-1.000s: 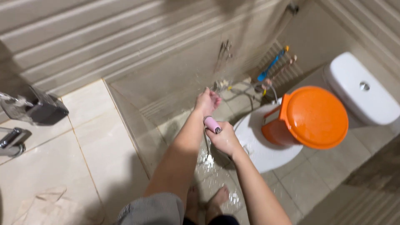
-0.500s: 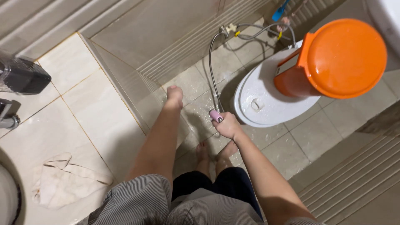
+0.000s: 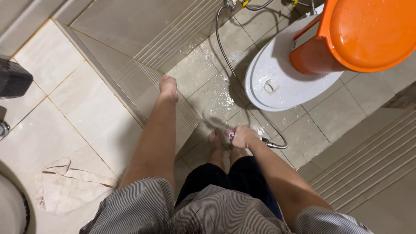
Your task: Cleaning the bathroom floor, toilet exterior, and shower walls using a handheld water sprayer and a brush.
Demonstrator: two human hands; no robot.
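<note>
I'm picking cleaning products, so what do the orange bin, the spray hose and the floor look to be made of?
The orange bin looks like glossy moulded plastic: even colour, soft sheen on its wet lid. The hose running to the sprayer in the right hand seems flexible metal, silvery and glinting. The floor looks like glazed ceramic tile: beige squares with grout lines, shiny where wet.

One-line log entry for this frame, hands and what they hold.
right hand: grips pink-handled sprayer over bare feet | left hand: empty, extended beside counter edge | floor: wet
</note>
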